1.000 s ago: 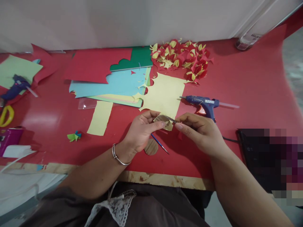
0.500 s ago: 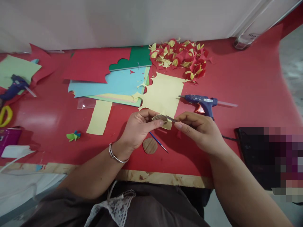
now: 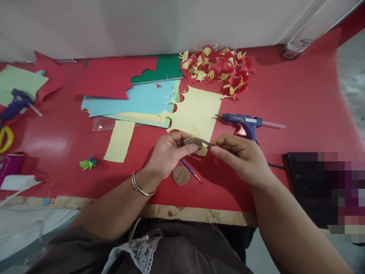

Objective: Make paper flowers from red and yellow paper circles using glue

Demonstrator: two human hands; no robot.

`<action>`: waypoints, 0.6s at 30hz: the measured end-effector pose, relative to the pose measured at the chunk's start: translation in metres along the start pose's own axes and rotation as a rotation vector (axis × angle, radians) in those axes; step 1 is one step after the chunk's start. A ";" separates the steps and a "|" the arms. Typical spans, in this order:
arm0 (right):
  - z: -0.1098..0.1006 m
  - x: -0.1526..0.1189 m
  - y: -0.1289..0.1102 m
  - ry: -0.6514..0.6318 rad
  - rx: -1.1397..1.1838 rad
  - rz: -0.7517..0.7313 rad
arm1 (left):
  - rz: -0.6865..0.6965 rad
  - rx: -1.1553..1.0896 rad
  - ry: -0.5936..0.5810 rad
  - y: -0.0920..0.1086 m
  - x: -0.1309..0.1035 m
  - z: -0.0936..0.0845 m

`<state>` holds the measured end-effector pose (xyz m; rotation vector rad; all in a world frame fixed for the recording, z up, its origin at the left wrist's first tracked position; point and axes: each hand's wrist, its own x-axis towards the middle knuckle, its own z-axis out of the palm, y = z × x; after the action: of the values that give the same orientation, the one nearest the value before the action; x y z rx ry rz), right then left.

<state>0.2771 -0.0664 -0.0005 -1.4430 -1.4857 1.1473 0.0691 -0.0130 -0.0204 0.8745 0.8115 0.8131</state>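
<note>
Between its thumb and fingers my left hand [image 3: 168, 154] is closed on a round brown corrugated cardboard disc [image 3: 193, 143], with a piece of yellow paper [image 3: 203, 151] against it. My right hand [image 3: 242, 158] pinches a slim dark tool with a metallic look [image 3: 205, 143]; its tip meets the disc's edge, and its kind is hard to make out. Below my left hand a second cardboard disc [image 3: 181, 175] lies flat on the red surface. Beside that disc lies a thin blue paintbrush [image 3: 192, 172], its upper end hidden by my left hand.
Just beyond my hands is a scalloped yellow sheet [image 3: 199, 108]. A blue glue gun [image 3: 242, 121] lies to the right, another glue gun [image 3: 17, 102] far left. Red and yellow paper petals [image 3: 216, 68] are heaped at the back. Coloured sheets [image 3: 114, 78] and a yellow strip [image 3: 119, 140] lie left.
The tool's tip has shifted slightly along the disc's edge, and its angle differs a little. Both hands stay almost in place, still holding the same things.
</note>
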 end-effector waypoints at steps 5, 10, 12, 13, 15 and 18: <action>0.000 -0.001 0.001 0.005 0.013 0.007 | 0.011 -0.002 -0.040 -0.002 0.000 -0.001; 0.000 -0.001 0.002 0.008 0.016 -0.010 | 0.036 0.018 -0.071 -0.003 0.001 -0.004; 0.000 -0.001 0.003 0.001 0.031 -0.015 | 0.041 0.050 -0.077 -0.002 0.001 -0.005; 0.000 -0.001 0.004 0.000 0.039 -0.018 | 0.043 0.068 -0.078 -0.001 0.001 -0.006; 0.000 -0.001 0.005 -0.001 0.048 -0.021 | 0.048 0.101 -0.082 0.000 0.002 -0.007; 0.000 -0.001 0.005 -0.007 0.056 -0.023 | 0.054 0.123 -0.091 0.000 0.003 -0.009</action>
<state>0.2787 -0.0677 -0.0055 -1.3821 -1.4605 1.1721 0.0624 -0.0074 -0.0247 1.0394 0.7667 0.7707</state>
